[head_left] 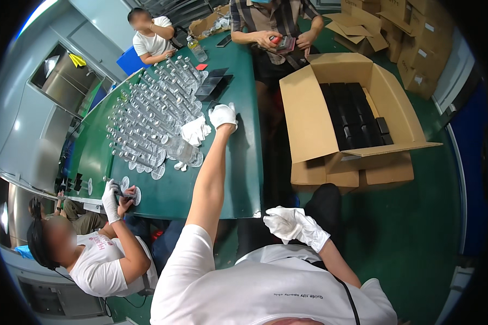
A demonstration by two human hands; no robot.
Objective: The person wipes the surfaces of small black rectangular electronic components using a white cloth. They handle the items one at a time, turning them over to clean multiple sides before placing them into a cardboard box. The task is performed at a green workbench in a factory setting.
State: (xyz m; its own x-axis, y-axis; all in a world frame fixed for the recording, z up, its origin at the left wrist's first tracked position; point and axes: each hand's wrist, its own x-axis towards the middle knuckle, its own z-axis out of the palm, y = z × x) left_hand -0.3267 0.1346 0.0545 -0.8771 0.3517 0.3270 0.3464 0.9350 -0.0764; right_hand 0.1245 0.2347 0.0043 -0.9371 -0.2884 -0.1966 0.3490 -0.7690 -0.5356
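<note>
My left hand (223, 117), in a white glove, reaches out over the green table (235, 179) with its fingers curled closed. A small dark edge shows at its fingertips; what it grips I cannot make out. Just beyond lie black boxes (213, 86). Closed as well, my gloved right hand (293, 225) hangs off the table's near right corner, fingers pressed together; whatever is in them is hidden. Many slim metallic rods on clear round bases (152, 108) stand left of my left hand, beside a crumpled white glove (195, 130) and a clear plastic bottle (182, 150).
An open cardboard carton (363, 154) holding black boxes (352, 116) stands right of the table. A co-worker (106, 260) at the left handles a rod with a round base. Another person (276, 27) stands across the table; a third (153, 38) sits at the far left. More cartons (425, 49) are stacked behind.
</note>
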